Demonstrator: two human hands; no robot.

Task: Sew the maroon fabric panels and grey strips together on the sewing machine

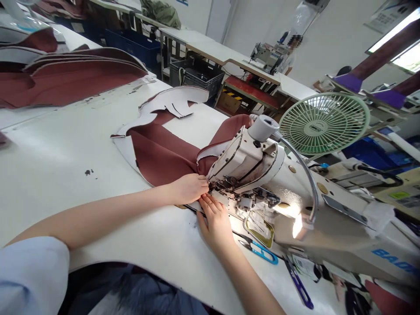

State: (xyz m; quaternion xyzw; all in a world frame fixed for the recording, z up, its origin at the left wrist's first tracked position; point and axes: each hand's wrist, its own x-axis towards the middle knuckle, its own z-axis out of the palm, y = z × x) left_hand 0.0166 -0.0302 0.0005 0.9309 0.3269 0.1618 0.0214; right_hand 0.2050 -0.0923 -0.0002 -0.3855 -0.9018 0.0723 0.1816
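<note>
A maroon fabric piece with a white backing lies bunched on the white table and runs under the arm of an industrial sewing machine. My left hand grips the gathered fabric just before the presser foot. My right hand lies beside the needle plate, its fingers spread over the material's edge. The needle area is partly hidden by the machine head. Blue-handled thread snips lie just beyond my right hand.
Stacked maroon pieces lie at the far left of the white table. A purple-handled tool lies near the table's front edge. A green fan stands behind the machine. A person stands at another sewing machine in the background.
</note>
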